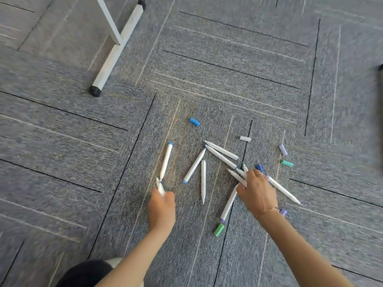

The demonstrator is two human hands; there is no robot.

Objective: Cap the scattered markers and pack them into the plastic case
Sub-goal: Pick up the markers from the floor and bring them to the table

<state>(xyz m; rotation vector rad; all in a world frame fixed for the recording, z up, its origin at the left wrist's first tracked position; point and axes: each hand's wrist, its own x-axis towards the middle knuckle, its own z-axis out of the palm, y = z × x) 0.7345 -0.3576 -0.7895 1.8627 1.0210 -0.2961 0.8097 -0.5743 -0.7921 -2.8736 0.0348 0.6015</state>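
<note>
Several white uncapped markers [194, 165] lie scattered on the grey carpet. Loose caps lie around them: a blue cap [194, 122], a white cap [245, 138], a lilac cap [283, 149], a teal cap [287, 163], a green cap [219, 229] and a dark blue cap [259, 168]. My left hand [161, 210] grips a white marker [160, 187] that points up and away. My right hand [258, 192] rests over a cluster of markers [238, 176], fingers curled among them. Whether it holds one is hidden. No plastic case is in view.
A white table leg with a black foot [116, 52] stands on the carpet at the upper left. A dark object [380, 112] sits at the right edge. My dark-clothed knee [87, 274] shows at the bottom left. The picture is blurred.
</note>
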